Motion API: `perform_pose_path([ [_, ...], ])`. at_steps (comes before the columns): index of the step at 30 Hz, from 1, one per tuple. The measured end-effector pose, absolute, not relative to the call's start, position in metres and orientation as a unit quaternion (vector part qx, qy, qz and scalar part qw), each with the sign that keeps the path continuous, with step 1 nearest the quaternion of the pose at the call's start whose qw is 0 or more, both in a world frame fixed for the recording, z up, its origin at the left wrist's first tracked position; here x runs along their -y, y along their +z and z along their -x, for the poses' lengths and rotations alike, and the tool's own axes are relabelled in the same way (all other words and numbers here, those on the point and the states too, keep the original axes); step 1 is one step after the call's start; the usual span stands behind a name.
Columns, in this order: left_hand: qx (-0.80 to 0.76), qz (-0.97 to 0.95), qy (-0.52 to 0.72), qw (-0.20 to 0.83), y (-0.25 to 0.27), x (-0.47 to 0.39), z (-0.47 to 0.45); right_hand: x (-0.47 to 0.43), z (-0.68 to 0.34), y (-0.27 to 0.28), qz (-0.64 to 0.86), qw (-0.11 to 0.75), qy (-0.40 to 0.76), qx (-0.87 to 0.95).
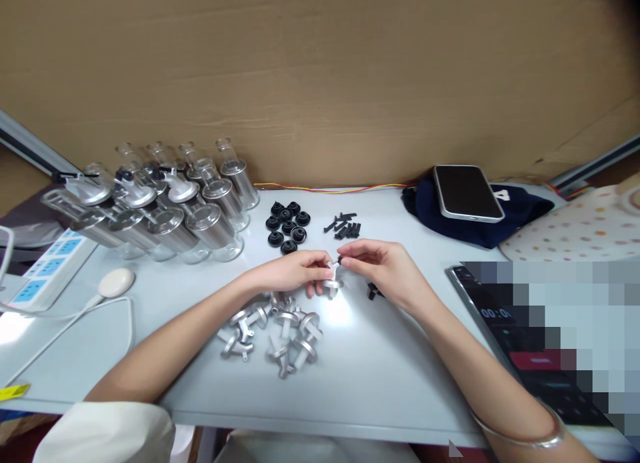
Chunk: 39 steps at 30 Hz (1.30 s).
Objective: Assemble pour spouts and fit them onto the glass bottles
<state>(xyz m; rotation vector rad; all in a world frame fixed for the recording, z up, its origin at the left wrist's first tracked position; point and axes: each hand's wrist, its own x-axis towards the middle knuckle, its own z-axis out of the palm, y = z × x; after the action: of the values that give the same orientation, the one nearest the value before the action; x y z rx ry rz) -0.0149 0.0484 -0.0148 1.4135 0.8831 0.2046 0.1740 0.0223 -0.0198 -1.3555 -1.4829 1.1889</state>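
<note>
My left hand is closed on a silver spout cap, held with its forked end up over the table. Beside it, my right hand pinches a small black part at the fork of that cap; whether it is seated there I cannot tell. Below my left hand lies a loose pile of similar silver spout caps. Partly hidden under my right hand are a few black pieces. Small black levers lie farther back, next to a group of round black stoppers.
Glass bottles with metal sleeves crowd the back left, a few topped with silver caps. A power strip and a white charger disc with cable lie left. A phone rests on dark blue cloth; a device with a timer screen is at right.
</note>
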Motion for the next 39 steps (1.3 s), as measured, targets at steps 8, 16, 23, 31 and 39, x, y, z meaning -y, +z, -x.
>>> perform_pose_path([
  [8, -0.383, -0.612, 0.098, 0.685, -0.018, -0.049, 0.015, -0.023, -0.179, -0.019, 0.532, 0.346, 0.476, 0.609],
  [16, -0.374, -0.616, 0.096, 0.686, -0.017, -0.049, 0.017, -0.022, -0.180, -0.011, 0.506, 0.306, 0.628, 0.506],
  [23, -0.356, -0.615, 0.098, 0.697, -0.022, -0.051, 0.018, -0.016, -0.178, -0.006, 0.479, 0.269, 0.731, 0.404],
  [31, -0.342, -0.599, 0.113, 0.715, -0.027, -0.052, 0.019, -0.018, -0.178, -0.008, 0.460, 0.262, 0.748, 0.401],
  [39, -0.346, -0.608, 0.111, 0.706, -0.028, -0.052, 0.020, -0.020, -0.178, -0.013, 0.443, 0.272, 0.757, 0.397],
])
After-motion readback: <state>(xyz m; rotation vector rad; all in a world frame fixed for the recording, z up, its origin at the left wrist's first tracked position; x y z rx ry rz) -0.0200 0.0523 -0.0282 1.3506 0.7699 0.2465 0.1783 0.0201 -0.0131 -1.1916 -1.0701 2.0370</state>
